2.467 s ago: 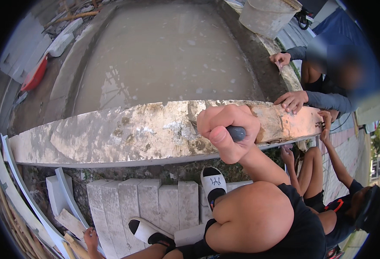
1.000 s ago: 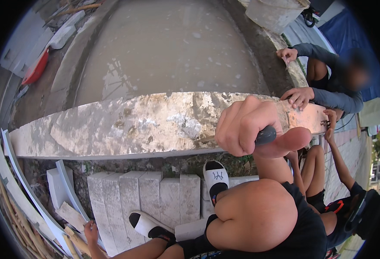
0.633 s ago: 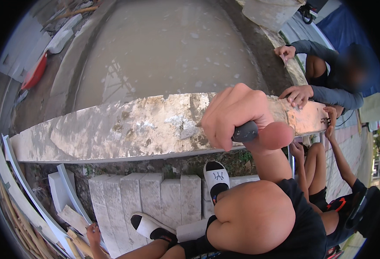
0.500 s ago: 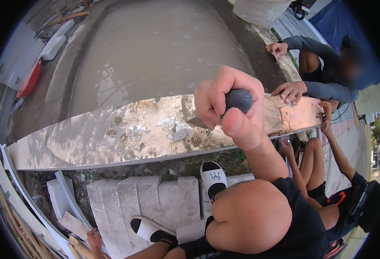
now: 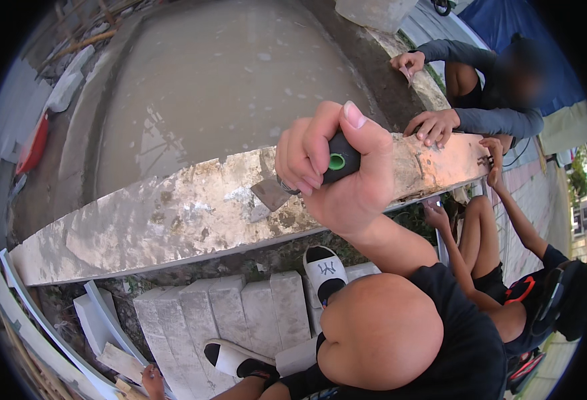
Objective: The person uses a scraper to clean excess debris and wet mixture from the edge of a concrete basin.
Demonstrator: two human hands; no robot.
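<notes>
In my right hand is a scraper with a black handle that has a green-lined hole in its end. My fingers are wrapped round the handle, thumb on the upper side. Its flat grey blade lies over the top of the low concrete wall, whose paint is patchy and flaking; whether the edge touches cannot be told. At the lower left, my left hand is partly in view beside a short wooden board. Its fingers are too small and unclear to read.
Murky water fills the basin behind the wall. Pale blocks lie by my sandals. At right, one person's hand rests on the wall's far end; another person's hand touches its edge. A red container stands far left.
My right hand has turned and shifted left, bringing the handle's green-lined hole and the blade into clearer view. The whole view has shifted slightly.
</notes>
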